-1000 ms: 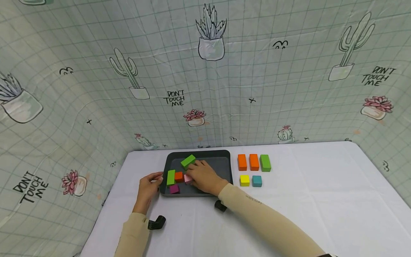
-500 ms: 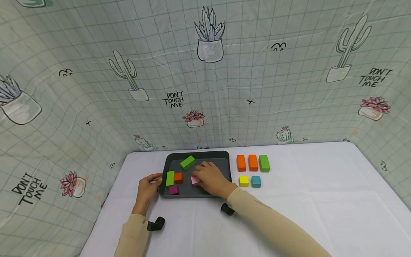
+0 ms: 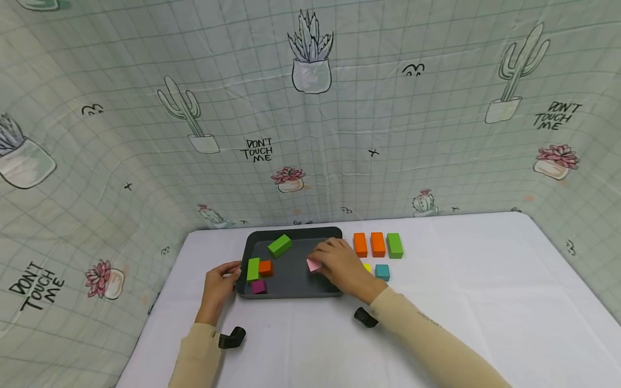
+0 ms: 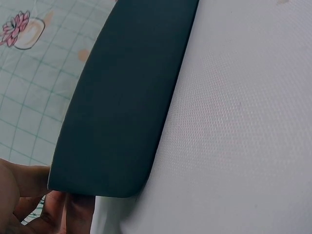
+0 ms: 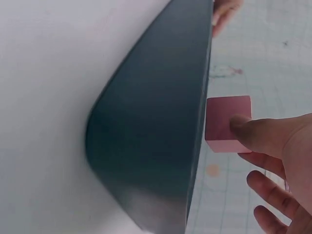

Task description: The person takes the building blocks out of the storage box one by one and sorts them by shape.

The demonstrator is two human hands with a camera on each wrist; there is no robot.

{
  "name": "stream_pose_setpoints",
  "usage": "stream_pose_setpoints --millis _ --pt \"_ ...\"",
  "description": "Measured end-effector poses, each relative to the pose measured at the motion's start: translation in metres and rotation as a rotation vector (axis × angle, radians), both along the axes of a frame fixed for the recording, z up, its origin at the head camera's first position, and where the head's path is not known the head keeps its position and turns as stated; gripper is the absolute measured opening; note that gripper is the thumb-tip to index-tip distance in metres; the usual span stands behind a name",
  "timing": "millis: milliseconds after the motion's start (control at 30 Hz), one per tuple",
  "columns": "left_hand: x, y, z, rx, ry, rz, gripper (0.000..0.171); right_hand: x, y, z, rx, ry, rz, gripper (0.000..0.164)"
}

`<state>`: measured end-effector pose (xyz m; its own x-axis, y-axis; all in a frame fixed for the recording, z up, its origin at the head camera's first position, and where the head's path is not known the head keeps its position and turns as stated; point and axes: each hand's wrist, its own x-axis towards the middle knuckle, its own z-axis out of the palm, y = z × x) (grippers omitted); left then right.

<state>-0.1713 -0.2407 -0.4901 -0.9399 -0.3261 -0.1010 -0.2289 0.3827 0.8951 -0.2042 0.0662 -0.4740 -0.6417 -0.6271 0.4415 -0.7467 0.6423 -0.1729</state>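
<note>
My right hand [image 3: 346,268] pinches a pink cube [image 3: 314,265] over the right part of the dark grey tray [image 3: 291,295]. In the right wrist view, the thumb presses one face of the pink cube [image 5: 228,119], above the tray's rim line, while the other fingers hang loosely curled. At the tray's left side, my left hand [image 3: 219,284] grips the rim. The left wrist view has its thumb at the rim and its fingers against the outer wall of the tray [image 4: 117,107]. Inside the tray lie a green block [image 3: 280,246], another green block [image 3: 253,269], an orange-red block [image 3: 266,268] and a purple cube [image 3: 259,286].
Right of the tray, two orange blocks [image 3: 360,245] and a green block [image 3: 395,246] stand in a row. Before them sit a teal cube [image 3: 382,272] and a yellow cube [image 3: 367,267], partly covered by the right hand. A patterned cloth [image 3: 310,134] rises behind the white table [image 3: 461,280].
The right hand has carried the pink cube rightward, away from the orange-red block and up from the tray. The left hand keeps its place at the tray's left rim.
</note>
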Motion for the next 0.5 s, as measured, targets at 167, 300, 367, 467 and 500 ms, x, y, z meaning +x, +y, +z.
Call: stream_pose_setpoints --millis 167,300,367,467,500 --pt "-0.001 0.0 0.0 -0.01 -0.01 0.005 0.028 0.004 0.017 0.005 -0.081 0.005 0.005 0.033" --pt "-0.002 -0.001 0.0 -0.005 -0.011 0.002 0.028 0.007 0.03 0.008 -0.119 0.014 -0.008 0.036" --pt "-0.002 -0.001 -0.001 -0.003 -0.009 0.003 0.028 0.009 0.036 0.009 -0.132 0.016 -0.019 0.036" --pt "-0.001 -0.001 -0.001 0.001 -0.008 0.004 0.028 0.011 0.045 0.008 -0.147 0.014 -0.03 0.037" --pt "0.0 -0.001 -0.001 0.002 -0.009 0.005 0.028 0.012 0.049 0.008 -0.153 0.014 -0.031 0.038"
